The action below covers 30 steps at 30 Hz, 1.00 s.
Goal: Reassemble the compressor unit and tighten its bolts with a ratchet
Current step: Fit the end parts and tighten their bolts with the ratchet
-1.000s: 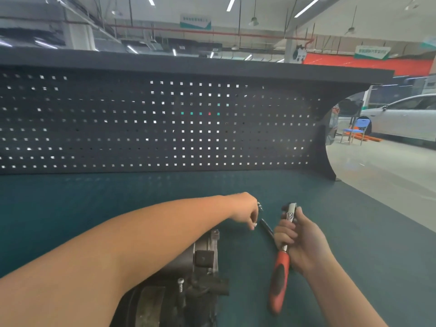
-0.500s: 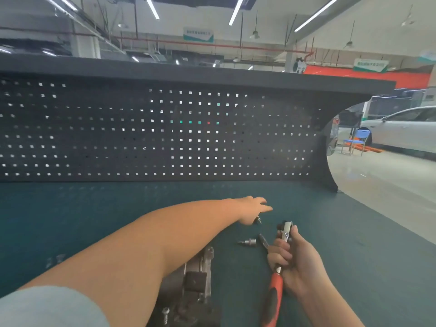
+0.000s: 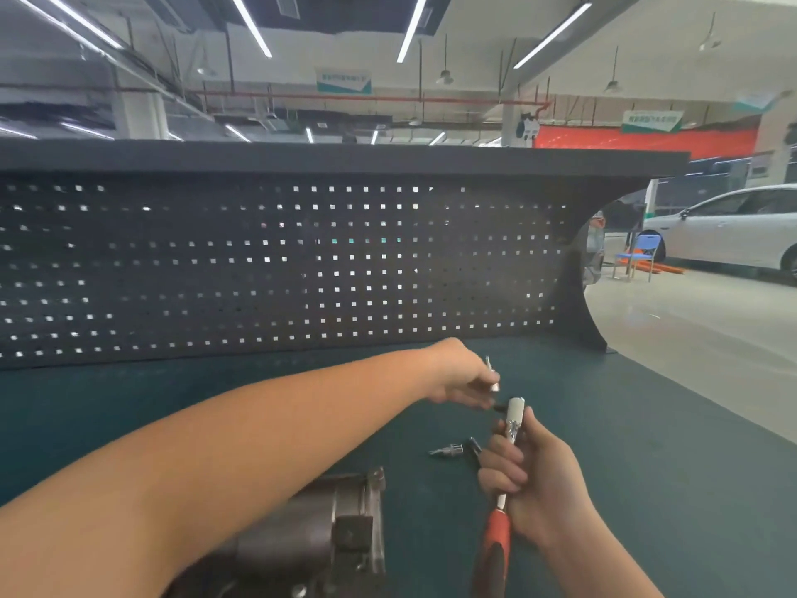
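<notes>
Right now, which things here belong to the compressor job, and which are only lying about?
For the job: ratchet, gripped by right hand; socket bit, pinched by left hand; compressor unit; second bit on the mat.

Lying about: pegboard, blue chair, white car.

Both forearms are bare from the lower edge of the view to the wrists, with no sleeve, watch, band or glove on either. The left hand (image 3: 459,375) and right hand (image 3: 532,485) are bare too, with no rings showing. The fingernails look short and plain.
</notes>
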Tool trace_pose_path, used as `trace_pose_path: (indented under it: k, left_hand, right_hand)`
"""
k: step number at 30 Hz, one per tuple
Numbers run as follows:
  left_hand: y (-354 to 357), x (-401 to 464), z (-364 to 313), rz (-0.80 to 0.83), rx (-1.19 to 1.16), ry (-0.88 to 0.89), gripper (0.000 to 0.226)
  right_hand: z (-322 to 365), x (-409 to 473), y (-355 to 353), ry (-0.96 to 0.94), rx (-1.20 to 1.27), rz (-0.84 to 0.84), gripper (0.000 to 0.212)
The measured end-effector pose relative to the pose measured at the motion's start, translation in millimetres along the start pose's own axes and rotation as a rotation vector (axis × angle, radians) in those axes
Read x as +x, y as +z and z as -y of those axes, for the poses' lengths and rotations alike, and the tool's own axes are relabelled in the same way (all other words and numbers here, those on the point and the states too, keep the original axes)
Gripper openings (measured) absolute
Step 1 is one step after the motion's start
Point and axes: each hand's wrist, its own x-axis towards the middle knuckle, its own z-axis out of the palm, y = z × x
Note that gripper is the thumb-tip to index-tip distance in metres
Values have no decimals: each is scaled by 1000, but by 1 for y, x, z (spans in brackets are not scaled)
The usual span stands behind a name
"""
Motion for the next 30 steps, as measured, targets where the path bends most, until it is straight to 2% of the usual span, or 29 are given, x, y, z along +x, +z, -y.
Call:
trace_pose_path:
  k: [2,4,7,11,13,17,20,30]
  left_hand:
    - [2,-42,-5,41,-296,-21,24]
    - [3,-81,-4,64,-469,36,29]
    - [2,-125,4,11,-643,170,26]
    - [-3,-161,16,-29,-760,271,16]
    - [-7,-173,23,-84,-740,315,12]
    - [-10,-183,35,-276,-477,403,10]
    - [-12,-186,37,-338,-368,439,9]
    - [-16,-187,38,-222,-417,392,6]
  right_hand:
    - [-2,-11,12,4,3,84,42]
    - [-5,-25,25,4,-24,190,41]
    - [-19,-47,42,18,-81,335,44]
    - [-38,-64,56,13,-154,391,47]
    - [-41,-69,58,7,-211,380,47]
    - [-42,-74,57,42,-271,364,44]
    - [-40,-76,57,76,-291,369,42]
    - [-37,-79,56,141,-442,369,37]
